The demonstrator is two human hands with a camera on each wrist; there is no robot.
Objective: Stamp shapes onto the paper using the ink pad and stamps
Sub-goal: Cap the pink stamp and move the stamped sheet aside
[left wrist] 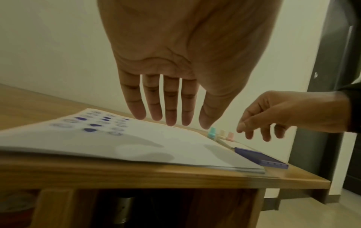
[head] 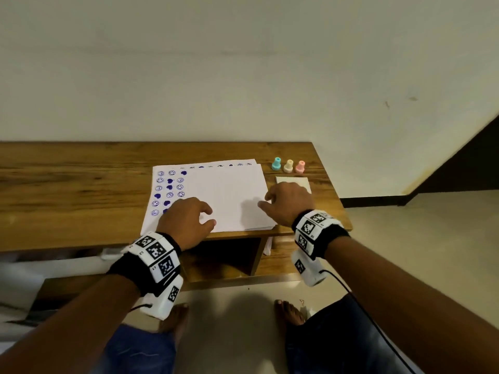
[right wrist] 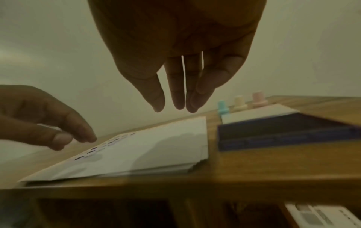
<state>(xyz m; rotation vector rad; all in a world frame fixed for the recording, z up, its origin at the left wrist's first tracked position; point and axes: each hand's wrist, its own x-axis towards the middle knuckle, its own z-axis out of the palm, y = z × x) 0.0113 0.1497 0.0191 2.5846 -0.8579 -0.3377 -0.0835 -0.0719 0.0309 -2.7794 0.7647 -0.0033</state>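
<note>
- Hands come first, nearest the camera: the left hand (head: 186, 221) hovers over the near-left part of the stacked white paper sheets (head: 229, 201), fingers loosely spread and holding nothing; the right hand (head: 287, 205) hangs over the stack's right edge, fingers relaxed and also empty.
- Under both hands the paper lies flat on the brown wooden table (head: 81, 184), its near edge close to the table's front edge. A blank top sheet covers most of the stack — the sheet below shows rows of blue stamped smiley faces and hearts (head: 168, 188) along its left side and far edge.
- Just right of the paper, under and beyond the right hand, sits the dark blue rectangular ink pad (right wrist: 283, 134) with its white lid (head: 293, 182) folded open away from the person; its long axis runs left to right.
- Farthest back, beyond the lid, three small plastic peg stamps stand upright in a row: the turquoise stamp (head: 276, 163), the cream stamp (head: 288, 166) and the pink stamp (head: 300, 167).
- Judging from this layout, the next move is picking up a stamp. The stamps lie ahead of and slightly right of the right fingertips (left wrist: 242, 128), past the pad — the right hand is clearly nearer, while the left is well apart from them and better placed to steady the paper.
</note>
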